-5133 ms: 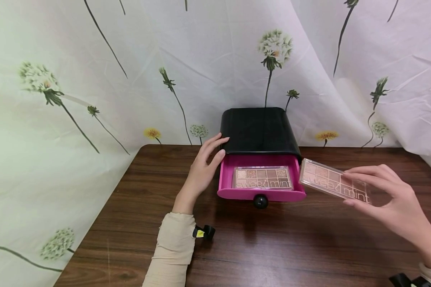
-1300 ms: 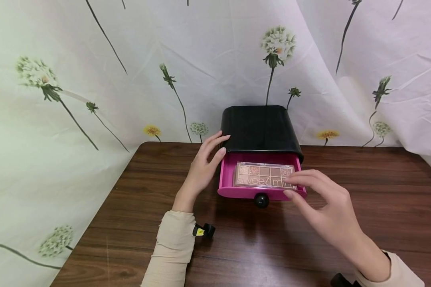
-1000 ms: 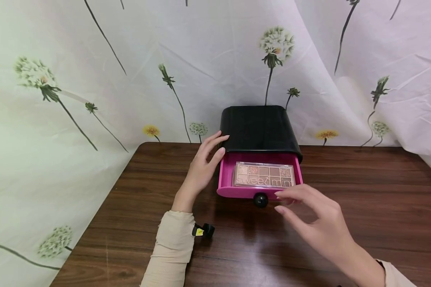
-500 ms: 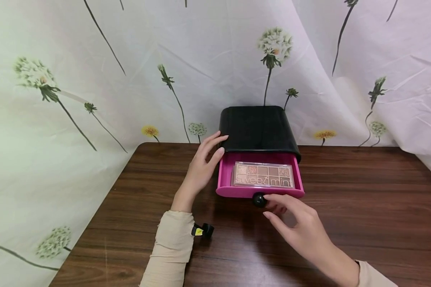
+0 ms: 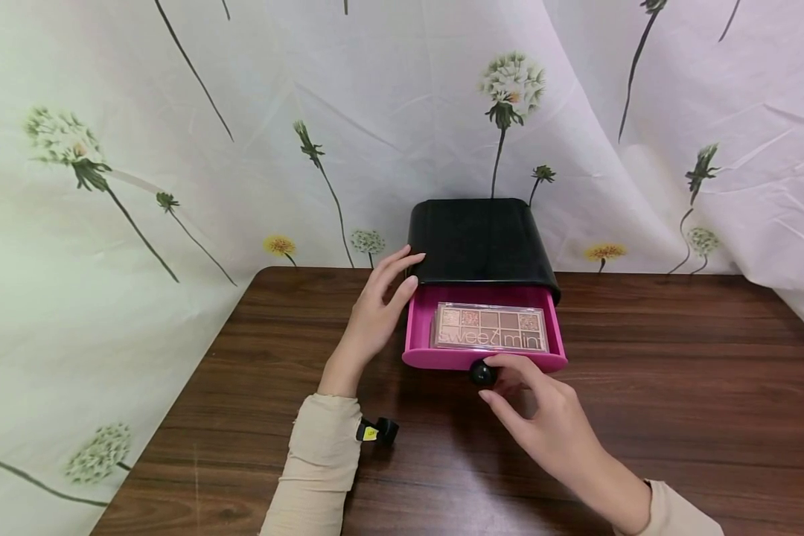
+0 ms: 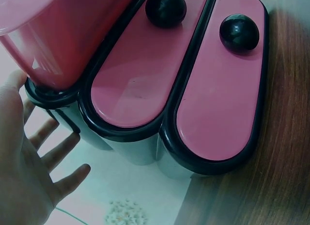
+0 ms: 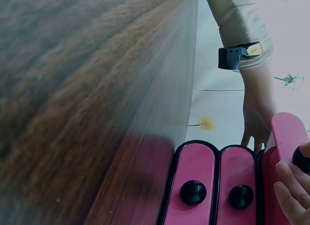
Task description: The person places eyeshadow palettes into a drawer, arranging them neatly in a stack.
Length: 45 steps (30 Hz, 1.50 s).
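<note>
A black drawer cabinet (image 5: 482,242) stands against the cloth with its pink top drawer (image 5: 435,360) pulled out. Inside lies a clear-lidded eyeshadow palette (image 5: 492,327), the edge of another showing beneath it. My right hand (image 5: 552,428) pinches the round black knob (image 5: 480,374) between thumb and index finger; the right wrist view shows its fingers curled close by the drawer front (image 7: 288,133). My left hand (image 5: 371,320) rests against the cabinet's left side, fingers spread, as the left wrist view also shows.
Beneath the open drawer are two closed pink drawers, the middle one (image 6: 140,84) and the bottom one (image 6: 220,104), each with a black knob. A dark wood table (image 5: 241,417) carries the cabinet. A floral cloth (image 5: 388,149) hangs right behind it.
The palette once in my right hand now lies on the other one in the drawer. That hand has let go and moved left and down to the knob. My left hand stays put.
</note>
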Each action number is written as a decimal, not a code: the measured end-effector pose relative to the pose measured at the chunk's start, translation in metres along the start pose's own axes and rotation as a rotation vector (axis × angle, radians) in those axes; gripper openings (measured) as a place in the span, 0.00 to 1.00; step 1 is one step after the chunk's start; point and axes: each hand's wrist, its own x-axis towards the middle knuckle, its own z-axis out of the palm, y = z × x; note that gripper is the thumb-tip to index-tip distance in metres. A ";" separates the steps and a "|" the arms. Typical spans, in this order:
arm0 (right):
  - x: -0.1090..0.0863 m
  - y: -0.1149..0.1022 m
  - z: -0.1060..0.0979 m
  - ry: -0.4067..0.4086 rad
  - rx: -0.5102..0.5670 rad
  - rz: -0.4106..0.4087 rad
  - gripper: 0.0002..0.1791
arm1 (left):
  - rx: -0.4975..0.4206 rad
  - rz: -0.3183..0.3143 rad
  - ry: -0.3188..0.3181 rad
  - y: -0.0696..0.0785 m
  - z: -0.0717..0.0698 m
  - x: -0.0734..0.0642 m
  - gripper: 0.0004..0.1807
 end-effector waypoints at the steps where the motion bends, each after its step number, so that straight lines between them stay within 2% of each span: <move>1: 0.000 0.000 0.000 0.006 0.000 -0.003 0.31 | 0.000 0.000 0.000 0.000 0.000 0.000 0.23; 19: 0.005 0.006 0.005 0.097 0.044 -0.078 0.31 | 0.004 -0.010 -0.001 0.001 -0.001 -0.001 0.23; 26: 0.009 0.006 0.004 0.098 0.055 -0.054 0.29 | 0.008 -0.005 0.000 -0.002 -0.001 -0.001 0.24; 45: 0.017 0.010 0.007 0.131 0.036 -0.060 0.27 | -0.006 0.003 -0.012 -0.002 0.000 0.000 0.23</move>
